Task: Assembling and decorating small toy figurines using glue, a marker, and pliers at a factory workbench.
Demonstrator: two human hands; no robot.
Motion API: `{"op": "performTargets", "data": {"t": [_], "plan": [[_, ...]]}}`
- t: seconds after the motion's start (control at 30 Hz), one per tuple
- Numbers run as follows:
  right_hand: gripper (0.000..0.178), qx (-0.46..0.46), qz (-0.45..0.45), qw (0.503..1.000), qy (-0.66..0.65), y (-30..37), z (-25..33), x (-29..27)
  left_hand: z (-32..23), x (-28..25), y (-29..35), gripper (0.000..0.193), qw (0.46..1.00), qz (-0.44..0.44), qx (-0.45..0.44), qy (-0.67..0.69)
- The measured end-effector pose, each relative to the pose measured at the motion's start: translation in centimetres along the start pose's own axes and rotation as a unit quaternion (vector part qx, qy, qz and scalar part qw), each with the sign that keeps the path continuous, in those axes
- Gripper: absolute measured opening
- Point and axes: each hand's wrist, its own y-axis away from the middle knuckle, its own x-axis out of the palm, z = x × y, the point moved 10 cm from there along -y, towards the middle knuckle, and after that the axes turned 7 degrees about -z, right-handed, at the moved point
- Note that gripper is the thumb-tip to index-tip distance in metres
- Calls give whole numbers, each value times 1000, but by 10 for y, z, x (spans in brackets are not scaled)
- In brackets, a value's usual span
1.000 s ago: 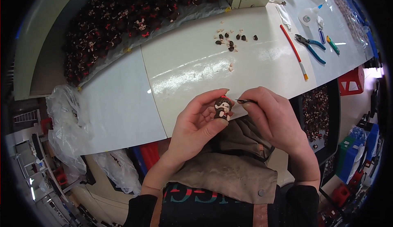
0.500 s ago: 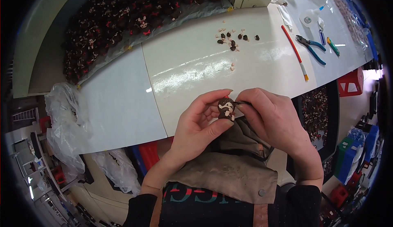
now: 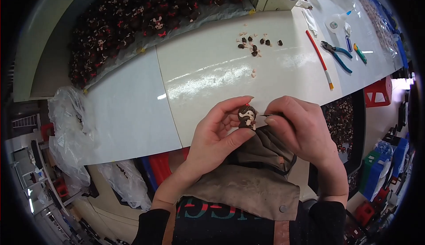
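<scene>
Just over the table's near edge, my left hand (image 3: 217, 132) grips a small dark brown figurine (image 3: 244, 113) between thumb and fingers. The figurine is upright, with a cream face and a bit of red on top. My right hand (image 3: 301, 130), at its right, pinches a thin dark pointed tool (image 3: 267, 115). The tool's tip points at the figurine, with a small gap between them; its rear part is hidden in the hand. Farther off on the table lie several small dark brown pieces (image 3: 254, 53) and pale pieces (image 3: 253, 74).
A red-handled brush (image 3: 317, 52), blue-handled pliers (image 3: 340, 58), a green cutter (image 3: 360, 54) and a white bottle (image 3: 334, 24) lie at right. Finished-looking figurines (image 3: 150, 21) fill the back-left space. A dark bin (image 3: 359, 130) with small parts stands right, plastic bags (image 3: 71, 134) left.
My right hand has moved slightly right, drawing the tool's tip away from the figurine. My left hand still holds the figurine in nearly the same place.
</scene>
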Motion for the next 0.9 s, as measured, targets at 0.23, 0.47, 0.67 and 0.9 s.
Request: {"op": "performTargets", "data": {"t": [0.23,0.47,0.67,0.9], "plan": [[15,8,-18,1000,23,3,-4,1,0,-4,1,48,1000,-16,-6,2],[21,-22,-40,994,103,6,1,4,-4,-2,0,48,998,16,27,49],[24,-47,-35,987,147,7,3,6,-5,-4,0,48,998,10,28,63],[22,-47,-31,987,152,8,1,4,-5,-6,0,47,997,4,26,74]]}}
